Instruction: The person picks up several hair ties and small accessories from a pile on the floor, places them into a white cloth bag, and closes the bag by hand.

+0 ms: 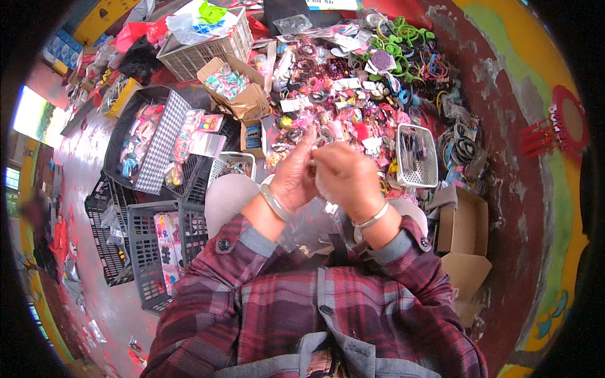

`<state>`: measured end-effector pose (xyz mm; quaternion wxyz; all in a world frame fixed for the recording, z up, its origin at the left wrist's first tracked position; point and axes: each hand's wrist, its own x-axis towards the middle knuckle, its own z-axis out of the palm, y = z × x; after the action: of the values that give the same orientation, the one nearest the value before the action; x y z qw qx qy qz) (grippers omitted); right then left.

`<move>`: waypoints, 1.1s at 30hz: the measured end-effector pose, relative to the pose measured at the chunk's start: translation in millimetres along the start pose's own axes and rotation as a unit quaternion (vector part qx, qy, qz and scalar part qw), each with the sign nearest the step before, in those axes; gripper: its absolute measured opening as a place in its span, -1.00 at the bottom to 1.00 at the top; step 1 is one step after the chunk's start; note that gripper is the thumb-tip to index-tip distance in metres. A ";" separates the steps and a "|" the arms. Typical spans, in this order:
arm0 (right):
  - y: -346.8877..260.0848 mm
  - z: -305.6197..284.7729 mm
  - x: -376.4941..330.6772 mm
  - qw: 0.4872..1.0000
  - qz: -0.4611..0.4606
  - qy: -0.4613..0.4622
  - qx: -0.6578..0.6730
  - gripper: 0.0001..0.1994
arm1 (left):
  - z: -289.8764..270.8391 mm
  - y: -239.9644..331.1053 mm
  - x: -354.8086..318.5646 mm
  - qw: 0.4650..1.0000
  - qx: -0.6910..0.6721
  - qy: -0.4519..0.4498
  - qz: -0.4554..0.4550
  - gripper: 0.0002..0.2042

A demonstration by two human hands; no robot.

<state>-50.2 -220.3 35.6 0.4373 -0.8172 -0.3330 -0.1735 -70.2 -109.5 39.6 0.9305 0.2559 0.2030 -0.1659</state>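
My left hand (293, 175) and my right hand (350, 176) meet in front of me, above my lap. The right fingers are curled in against the left palm, slightly blurred. The left hand is partly closed, its fingers pointing away from me. Whatever sits between them is small and mostly hidden, and I cannot make it out. Just beyond my hands spreads a big heap of hair accessories (343, 94), with hair ties, clips and small carded pieces. A clear plastic bag (309, 230) lies below my hands on my lap.
A white basket (436, 165) with dark pieces stands right of the heap; a smaller white basket (253, 165) is at left. Green headbands (409, 33) lie far right. Left are a cardboard box (252, 104), a grey crate (142, 252) and a black tray (113, 160). An opened carton (480, 220) stands right.
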 end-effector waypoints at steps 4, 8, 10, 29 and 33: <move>-9.4 0.8 16.3 0.996 -0.034 -0.032 0.076 -0.84 | -17.8 21.1 12.5 0.998 -0.002 -0.043 0.051 -0.72; 26.8 -67.1 54.6 0.758 0.207 0.154 0.598 -0.79 | -21.3 52.8 21.3 0.978 -0.092 -0.162 0.093 -0.73; 90.0 -76.3 51.0 0.631 0.218 0.158 0.727 -0.77 | -17.0 59.2 18.9 0.968 -0.108 -0.188 0.127 -0.73; 90.0 -35.8 55.2 0.908 0.184 0.064 0.372 -0.61 | -35.2 50.5 56.0 0.992 -0.012 -0.082 0.094 -0.83; 84.1 -29.3 56.7 0.902 0.158 0.077 0.394 -0.50 | -26.4 48.4 54.5 0.994 0.013 -0.050 0.101 -0.83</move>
<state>49.3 -255.6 34.1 0.7697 -0.6039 -0.2061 -0.0190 -11.0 -67.0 13.4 0.9480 0.2787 0.1270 -0.0863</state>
